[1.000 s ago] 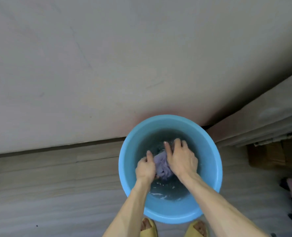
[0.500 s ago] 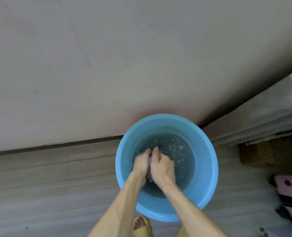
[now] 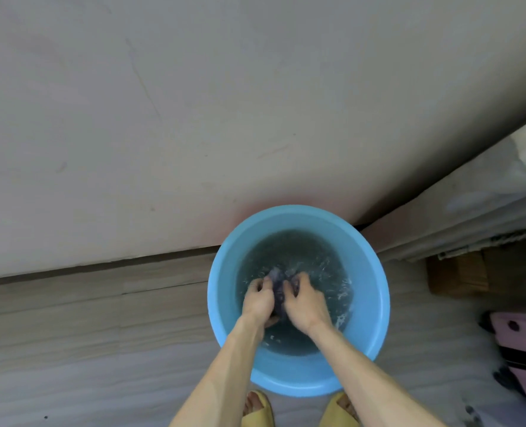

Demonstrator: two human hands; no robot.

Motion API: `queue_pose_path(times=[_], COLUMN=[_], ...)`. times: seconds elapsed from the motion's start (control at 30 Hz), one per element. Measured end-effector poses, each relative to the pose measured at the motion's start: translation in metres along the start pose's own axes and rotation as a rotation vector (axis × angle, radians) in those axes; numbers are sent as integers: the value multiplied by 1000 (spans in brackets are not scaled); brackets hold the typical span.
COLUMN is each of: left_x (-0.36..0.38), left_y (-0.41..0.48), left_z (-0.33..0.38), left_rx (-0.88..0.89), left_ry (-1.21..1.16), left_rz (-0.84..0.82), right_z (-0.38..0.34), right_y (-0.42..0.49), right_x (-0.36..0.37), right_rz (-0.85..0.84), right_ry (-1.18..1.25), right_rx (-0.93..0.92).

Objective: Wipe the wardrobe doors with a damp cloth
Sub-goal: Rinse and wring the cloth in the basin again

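Plank floor (image 3: 86, 318) below beige wardrobe door (image 3: 194, 118): round blue plastic basin (image 3: 221, 303) of water, purple cloth (image 3: 278, 282) submerged, gripped between left hand (image 3: 258, 300) and right hand (image 3: 306, 303) held together; soaking only, wiping apparently outstanding.

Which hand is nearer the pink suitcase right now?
Right. The right hand grips the cloth on the pink suitcase side; the left hand grips it farther off.

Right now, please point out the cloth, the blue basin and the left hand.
cloth (image 3: 276, 276): head view, its upper fold.
blue basin (image 3: 217, 291): head view, left rim.
left hand (image 3: 258, 300): head view, back of hand.
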State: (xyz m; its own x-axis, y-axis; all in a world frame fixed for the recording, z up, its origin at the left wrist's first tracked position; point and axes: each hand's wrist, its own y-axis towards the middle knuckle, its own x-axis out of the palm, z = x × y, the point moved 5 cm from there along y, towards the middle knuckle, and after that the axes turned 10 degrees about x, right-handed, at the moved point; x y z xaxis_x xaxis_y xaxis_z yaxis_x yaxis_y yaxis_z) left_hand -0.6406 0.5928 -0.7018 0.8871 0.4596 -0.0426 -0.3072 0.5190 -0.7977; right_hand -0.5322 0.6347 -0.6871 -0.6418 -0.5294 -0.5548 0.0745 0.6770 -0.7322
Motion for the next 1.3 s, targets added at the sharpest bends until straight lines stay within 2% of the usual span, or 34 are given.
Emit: queue_pose_path(times=[0.07,0.13,0.2,0.37,0.47,0.53,0.6,0.7,0.8,0.93,1.0,1.07,1.17,1.3], left_x=[-4,-7,-3,11,0,-3,-3,2,-11,-31,-35,-37,-46,-43], left_y=[4,7,5,-4,-4,-3,-6,-9,-13,-26,-34,-39,-34,-36], left_z=[1,5,10,13,8,2,0,3,14,42,49,49,36,27], left_rx=[26,63,71,60,83,89,69,43,111,492,728,925,1065,1068], left_ry=[3,-41,-17,48,-15,-21,-10,-22,235,919,1260,1503,1556,1607], left_rz=[28,33,20,-121,-38,8,-28,-151,-178,-163,-92,-17,75,123], right_z=[-7,-18,-23,-19,-16,-5,1,3,14,33,35,33,40,51], right_y=[-14,-26,-29,-8,7,13,14,2,-6,-15,-19,-28,-30,-27], right_x=[5,6,5,-19,-34,-39,-27,3,8,-12,-22,-31,-37,-40], right_rz=[-29,-6,62,257,396,471,348,53,-53,-172,-198,-218,-228,-241], right_ry=[245,357,284,-109,-231,-208,-139,58,265,676,800,845,935,1107], right_rx=[20,7,-41,-107,-140,-63,-21,-35,54,334,340,292,315,314])
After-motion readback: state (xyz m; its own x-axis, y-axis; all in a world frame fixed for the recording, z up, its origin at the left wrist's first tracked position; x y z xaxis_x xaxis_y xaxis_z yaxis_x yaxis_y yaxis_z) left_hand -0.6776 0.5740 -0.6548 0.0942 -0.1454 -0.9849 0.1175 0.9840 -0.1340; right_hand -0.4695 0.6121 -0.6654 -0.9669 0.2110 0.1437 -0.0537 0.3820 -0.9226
